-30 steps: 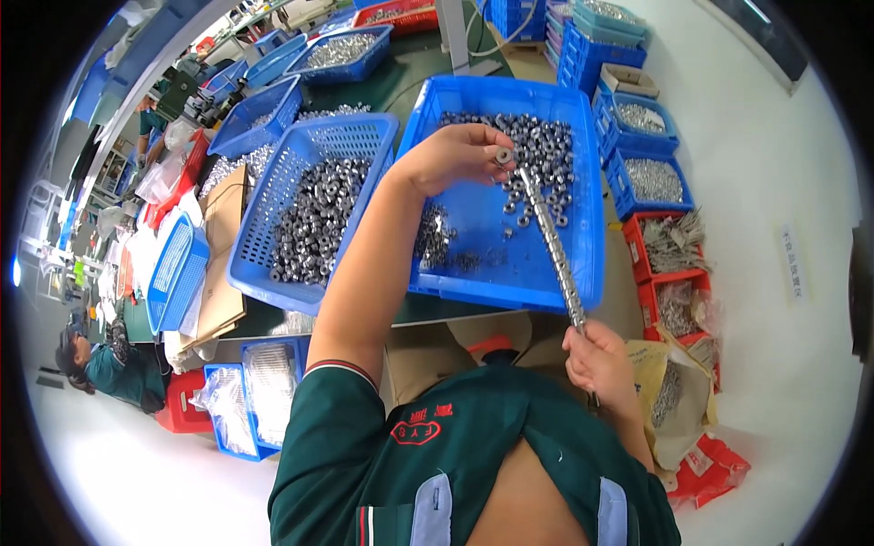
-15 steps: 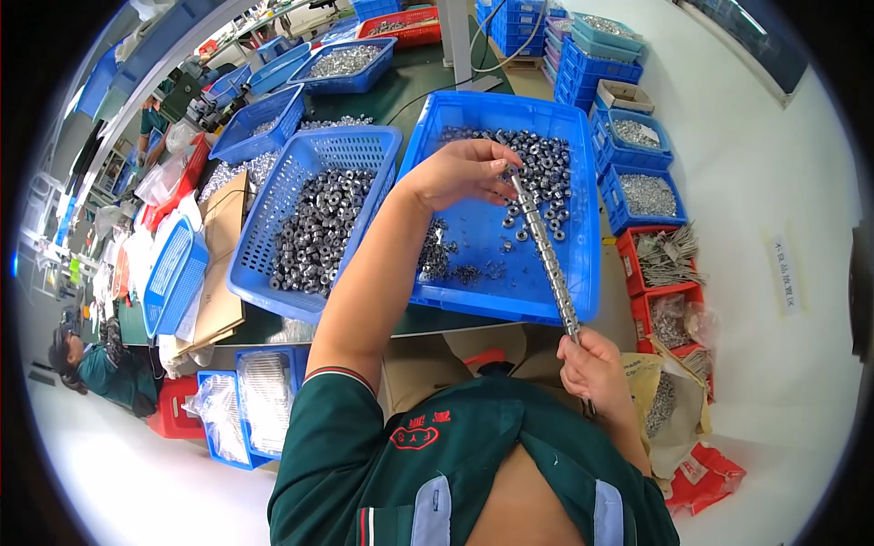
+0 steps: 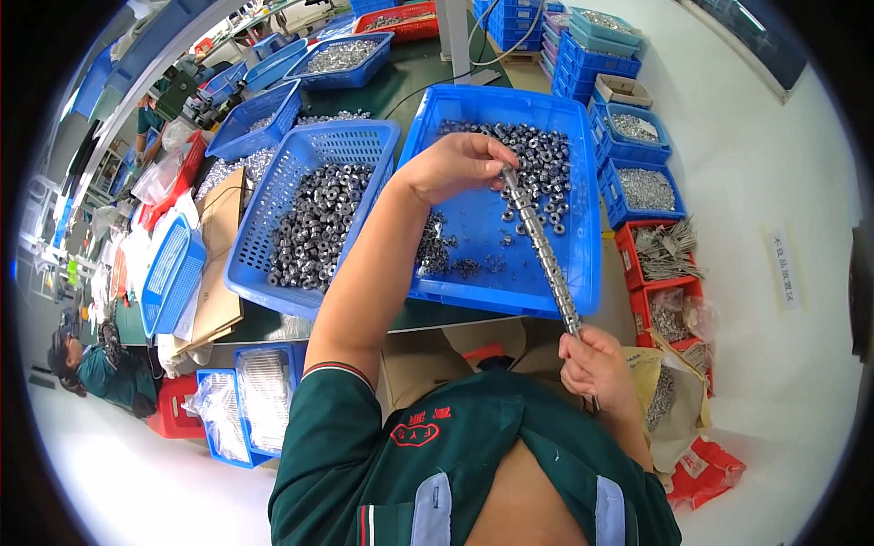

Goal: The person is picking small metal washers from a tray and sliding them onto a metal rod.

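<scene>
The loose ring that sits apart from the rod a second ago no longer shows; the left grip (image 3: pixel 462 167) is now pinched on the upper end of the ring-strung metal rod (image 3: pixel 543 250), so that ring seems threaded. The rod slants down to the right grip (image 3: pixel 598 369), closed around its lower end. Beneath the left grip, a blue tray (image 3: pixel 519 275) holds metal rings (image 3: pixel 546 171).

On the worktop (image 3: pixel 414 71), a basket (image 3: pixel 341 137) of metal rings (image 3: pixel 319 218) lies left of a tub (image 3: pixel 584 214) holding similar rings. A rod (image 3: pixel 543 247) slants over the tub; crates (image 3: pixel 642 217) stand right.
</scene>
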Action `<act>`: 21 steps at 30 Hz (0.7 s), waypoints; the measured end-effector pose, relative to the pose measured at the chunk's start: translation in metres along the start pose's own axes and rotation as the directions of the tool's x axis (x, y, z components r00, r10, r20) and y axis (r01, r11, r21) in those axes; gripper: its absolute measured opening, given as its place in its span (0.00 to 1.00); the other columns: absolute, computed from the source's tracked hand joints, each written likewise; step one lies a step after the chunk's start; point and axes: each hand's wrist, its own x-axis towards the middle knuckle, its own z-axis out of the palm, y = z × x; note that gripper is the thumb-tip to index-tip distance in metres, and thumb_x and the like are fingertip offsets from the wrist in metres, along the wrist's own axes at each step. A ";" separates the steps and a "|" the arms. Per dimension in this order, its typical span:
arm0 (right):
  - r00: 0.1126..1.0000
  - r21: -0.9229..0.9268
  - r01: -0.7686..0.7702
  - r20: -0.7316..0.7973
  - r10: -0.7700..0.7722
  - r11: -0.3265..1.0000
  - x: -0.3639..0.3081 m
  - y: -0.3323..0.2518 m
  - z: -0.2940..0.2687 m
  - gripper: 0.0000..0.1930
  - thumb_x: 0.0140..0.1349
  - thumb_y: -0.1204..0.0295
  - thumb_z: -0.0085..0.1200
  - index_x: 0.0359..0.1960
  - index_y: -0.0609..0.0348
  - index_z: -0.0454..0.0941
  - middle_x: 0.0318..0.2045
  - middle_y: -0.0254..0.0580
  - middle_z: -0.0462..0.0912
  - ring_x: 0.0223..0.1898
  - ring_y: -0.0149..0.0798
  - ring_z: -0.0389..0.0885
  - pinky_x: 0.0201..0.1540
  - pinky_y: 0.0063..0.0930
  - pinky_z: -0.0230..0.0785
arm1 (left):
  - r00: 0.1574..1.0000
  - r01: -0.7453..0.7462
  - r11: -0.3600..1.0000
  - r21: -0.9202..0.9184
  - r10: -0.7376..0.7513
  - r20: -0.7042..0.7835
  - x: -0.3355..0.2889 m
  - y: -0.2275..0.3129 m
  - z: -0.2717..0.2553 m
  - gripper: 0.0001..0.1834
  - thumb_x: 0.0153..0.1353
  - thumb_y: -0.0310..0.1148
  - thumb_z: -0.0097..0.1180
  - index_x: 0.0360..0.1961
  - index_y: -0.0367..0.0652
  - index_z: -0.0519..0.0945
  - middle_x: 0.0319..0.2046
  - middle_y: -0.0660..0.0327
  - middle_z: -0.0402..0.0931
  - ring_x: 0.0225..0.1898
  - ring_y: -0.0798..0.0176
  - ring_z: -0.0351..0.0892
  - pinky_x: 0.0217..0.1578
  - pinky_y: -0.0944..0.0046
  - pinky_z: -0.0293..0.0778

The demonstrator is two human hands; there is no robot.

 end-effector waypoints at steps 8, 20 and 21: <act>1.000 0.017 0.011 -0.001 -0.011 1.000 0.002 -0.001 0.002 0.10 0.66 0.71 0.44 0.30 0.65 0.68 0.11 0.27 0.57 0.09 0.20 0.50 0.12 0.16 0.45 | 0.991 -0.011 1.000 0.013 0.009 0.137 0.005 -0.006 0.006 0.13 0.55 0.26 0.59 0.42 0.36 0.78 0.39 0.61 0.78 0.40 0.69 0.75 0.43 0.68 0.72; 0.998 -0.162 -0.002 0.058 0.012 0.987 0.031 -0.033 0.040 0.10 0.65 0.68 0.45 0.29 0.62 0.68 0.11 0.24 0.56 0.09 0.19 0.49 0.11 0.15 0.44 | 0.814 0.051 0.636 0.770 0.421 -0.401 -0.029 0.082 0.013 0.15 0.56 0.23 0.52 0.45 0.39 0.78 0.35 0.60 0.78 0.38 0.67 0.77 0.42 0.67 0.71; 0.996 -0.175 -0.008 0.086 0.023 0.985 0.039 -0.038 0.046 0.10 0.65 0.68 0.45 0.29 0.62 0.68 0.11 0.24 0.56 0.09 0.19 0.49 0.11 0.15 0.44 | 0.795 0.003 0.513 0.859 0.520 -0.313 -0.041 0.092 0.021 0.18 0.53 0.21 0.53 0.47 0.41 0.77 0.36 0.60 0.79 0.40 0.66 0.77 0.43 0.66 0.71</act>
